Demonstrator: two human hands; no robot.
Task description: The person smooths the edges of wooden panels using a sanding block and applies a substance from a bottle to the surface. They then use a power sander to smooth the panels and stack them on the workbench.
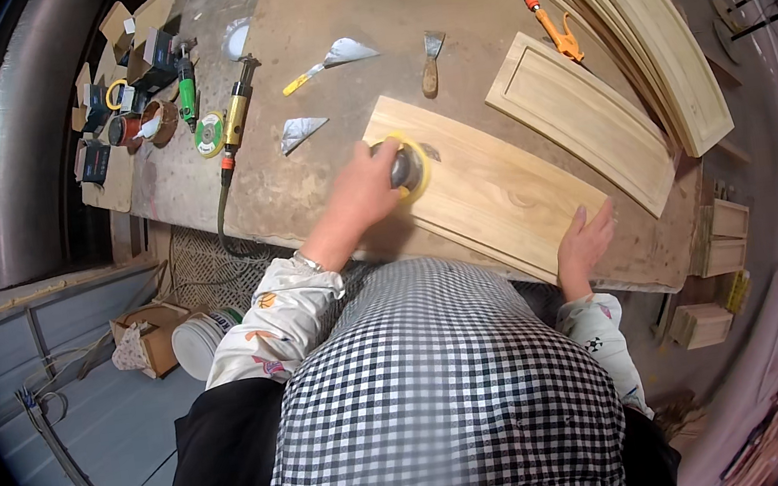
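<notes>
A pale wooden panel [500,191] lies aslant on the table in front of me. My left hand [366,182] is closed round a dark, round hand pad with a yellow rim [411,169], which looks like a sanding pad. It rests on the panel's left part and is slightly blurred. Beside it on the wood shows a small dark patch [431,152]. At the panel's right end my right hand [586,246] lies with fingers stretched out over the corner, gripping nothing.
Right of the panel sit a framed wooden panel [579,120], a stack of panels [652,41] and an orange air blow gun [558,32]. Beyond lie a scraper [431,65], a yellow-handled knife [317,71] and folded grey sheets [301,133]. Power tools [239,110] and boxes [154,62] crowd the left.
</notes>
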